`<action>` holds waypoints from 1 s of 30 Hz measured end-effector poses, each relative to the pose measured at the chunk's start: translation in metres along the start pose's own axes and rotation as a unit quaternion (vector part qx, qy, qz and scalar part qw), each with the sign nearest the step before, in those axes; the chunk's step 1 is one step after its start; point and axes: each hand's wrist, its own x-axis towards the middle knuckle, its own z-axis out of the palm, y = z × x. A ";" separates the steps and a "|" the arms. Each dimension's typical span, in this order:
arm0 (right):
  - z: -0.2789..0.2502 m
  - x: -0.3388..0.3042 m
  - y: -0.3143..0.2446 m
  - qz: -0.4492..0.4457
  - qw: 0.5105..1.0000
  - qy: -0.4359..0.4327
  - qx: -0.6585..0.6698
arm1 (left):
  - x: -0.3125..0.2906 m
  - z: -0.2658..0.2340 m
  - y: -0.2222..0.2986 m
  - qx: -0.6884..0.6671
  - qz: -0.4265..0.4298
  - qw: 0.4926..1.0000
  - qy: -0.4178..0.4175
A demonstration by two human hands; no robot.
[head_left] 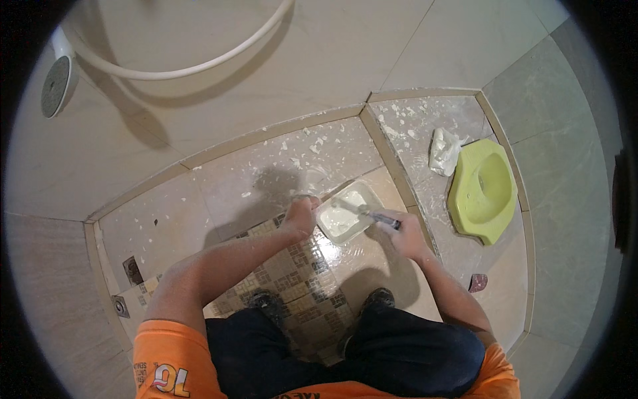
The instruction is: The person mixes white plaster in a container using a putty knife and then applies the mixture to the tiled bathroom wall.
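A shallow white tray point(340, 237) with rounded corners holds a smooth white paste point(347, 216). My left hand point(302, 216) is closed at the tray's left rim, its fingertips partly hidden. In my right hand point(405, 236) is a putty knife point(384, 219) with a dark handle. Its blade points left into the tray, over the paste. Whitish smears show on my left hand and forearm.
A yellow-green squat toilet pan point(488, 193) and a crumpled white bag point(444, 151) lie on the right, beyond a raised tile strip point(389, 156). White crumbs dot the floor. A shower head point(57, 86) and hose point(179, 73) hang upper left. A drain point(131, 269) is at left.
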 end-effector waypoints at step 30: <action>0.081 0.001 -0.010 -0.026 0.987 0.155 -0.033 | 0.004 0.043 0.022 -0.077 -0.019 0.997 -0.014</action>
